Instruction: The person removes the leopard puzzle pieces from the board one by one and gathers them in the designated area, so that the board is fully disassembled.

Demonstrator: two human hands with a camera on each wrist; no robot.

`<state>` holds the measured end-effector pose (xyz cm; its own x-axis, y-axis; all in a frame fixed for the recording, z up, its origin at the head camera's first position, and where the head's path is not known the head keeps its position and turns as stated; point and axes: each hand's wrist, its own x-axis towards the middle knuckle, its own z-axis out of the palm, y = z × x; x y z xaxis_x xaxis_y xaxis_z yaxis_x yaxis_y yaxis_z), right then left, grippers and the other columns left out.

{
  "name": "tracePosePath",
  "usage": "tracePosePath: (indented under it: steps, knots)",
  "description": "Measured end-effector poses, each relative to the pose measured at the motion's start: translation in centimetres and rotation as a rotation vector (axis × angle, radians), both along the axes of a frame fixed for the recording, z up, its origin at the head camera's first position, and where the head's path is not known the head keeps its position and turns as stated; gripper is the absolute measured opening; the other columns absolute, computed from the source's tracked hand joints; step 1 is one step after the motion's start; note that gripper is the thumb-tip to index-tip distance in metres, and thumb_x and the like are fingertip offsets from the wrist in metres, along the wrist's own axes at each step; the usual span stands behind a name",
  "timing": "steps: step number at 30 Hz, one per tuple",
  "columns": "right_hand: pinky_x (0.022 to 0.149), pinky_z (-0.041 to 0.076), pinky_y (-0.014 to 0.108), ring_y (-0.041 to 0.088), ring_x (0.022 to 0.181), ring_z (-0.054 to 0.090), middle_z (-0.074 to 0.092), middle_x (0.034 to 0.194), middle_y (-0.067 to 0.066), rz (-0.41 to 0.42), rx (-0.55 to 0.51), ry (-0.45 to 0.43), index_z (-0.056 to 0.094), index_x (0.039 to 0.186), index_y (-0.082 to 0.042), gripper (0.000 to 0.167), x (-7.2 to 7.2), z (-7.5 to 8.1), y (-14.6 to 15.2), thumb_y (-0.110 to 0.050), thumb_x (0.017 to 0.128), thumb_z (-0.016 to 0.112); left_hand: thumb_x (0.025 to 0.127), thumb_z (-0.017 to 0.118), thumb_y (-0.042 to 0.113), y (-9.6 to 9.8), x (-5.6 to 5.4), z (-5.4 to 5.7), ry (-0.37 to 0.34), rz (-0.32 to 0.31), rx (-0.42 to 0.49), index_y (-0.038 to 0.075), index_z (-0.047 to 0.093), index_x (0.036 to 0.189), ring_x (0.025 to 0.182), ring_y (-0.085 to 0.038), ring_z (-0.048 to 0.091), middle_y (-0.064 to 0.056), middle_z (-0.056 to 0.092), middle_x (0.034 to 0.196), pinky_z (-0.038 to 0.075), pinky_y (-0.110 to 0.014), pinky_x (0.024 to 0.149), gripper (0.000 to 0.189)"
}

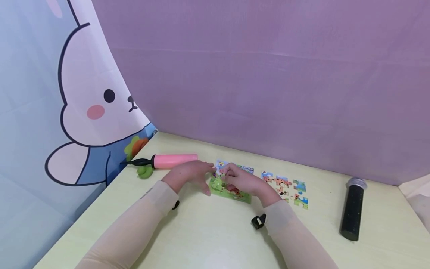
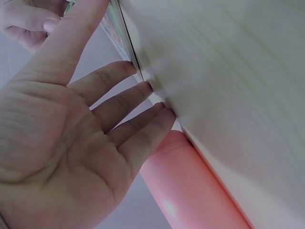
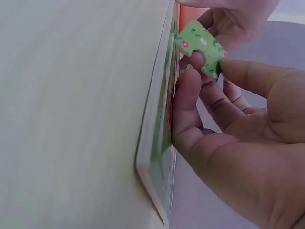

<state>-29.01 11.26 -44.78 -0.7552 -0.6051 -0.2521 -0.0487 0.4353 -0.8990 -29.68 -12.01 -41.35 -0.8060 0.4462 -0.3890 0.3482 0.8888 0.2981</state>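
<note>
A green jigsaw piece point(image 3: 200, 40) printed with small flowers is pinched between the thumb and fingers of my right hand point(image 1: 243, 181). That hand is over a colourful puzzle board point(image 1: 231, 195), whose thick pale edge shows in the right wrist view. At the board's left side is my left hand point(image 1: 193, 173), its fingers spread and somewhat bent, with nothing in the palm point(image 2: 62, 138). Its fingertips are right at the board's edge and the tabletop. Parts of the board are hidden beneath the right hand.
Several loose jigsaw pieces point(image 1: 300, 200) lie right of the board. A pink pump point(image 1: 174, 160) with a black nozzle and a green twisted object point(image 1: 145, 172) are at the left. A black microphone point(image 1: 352, 213) with a silver head lies far right. A purple cloth point(image 1: 268, 93) hangs behind the table.
</note>
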Motion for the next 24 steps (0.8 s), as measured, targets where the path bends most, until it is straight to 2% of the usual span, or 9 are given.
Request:
tracePosePath:
  steps: [6,14,18,24]
  knots:
    - [0.095,0.061,0.038,0.027,0.102,0.069,0.058,0.113,0.013,-0.028,-0.037,-0.029,0.043,0.123,-0.01,0.012,-0.2,0.3,0.5,-0.019,0.115,0.046,0.081,0.093,0.044,0.1,0.1,0.1,0.01,-0.017,-0.013,0.02,0.043,0.165,0.164,-0.036,0.033,-0.004,0.031,0.178,0.028,-0.055,0.136,0.101]
    - [0.094,0.065,0.039,0.028,0.099,0.07,0.057,0.113,0.016,-0.036,-0.097,-0.056,0.041,0.129,-0.005,0.019,-0.6,0.4,0.8,-0.014,0.114,0.047,0.08,0.093,0.047,0.2,-0.2,-0.1,0.018,-0.028,-0.025,0.02,0.042,0.165,0.163,-0.036,0.035,-0.002,0.032,0.177,0.029,-0.055,0.136,0.103]
    - [0.096,0.066,0.041,0.029,0.099,0.069,0.054,0.112,0.015,-0.046,-0.151,-0.059,0.04,0.131,-0.001,0.022,-0.7,0.4,1.1,-0.013,0.114,0.048,0.079,0.094,0.045,0.2,-0.1,0.2,0.01,-0.021,-0.005,0.018,0.041,0.166,0.163,-0.037,0.034,-0.005,0.032,0.177,0.029,-0.056,0.136,0.105]
    - [0.103,0.063,0.048,0.03,0.105,0.068,0.052,0.11,0.011,-0.074,-0.162,-0.019,0.039,0.128,-0.005,0.022,-0.1,1.8,3.0,-0.019,0.115,0.049,0.077,0.095,0.04,0.2,0.2,0.1,-0.014,-0.016,0.058,0.013,0.038,0.166,0.164,-0.038,0.032,-0.011,0.032,0.177,0.027,-0.056,0.137,0.109]
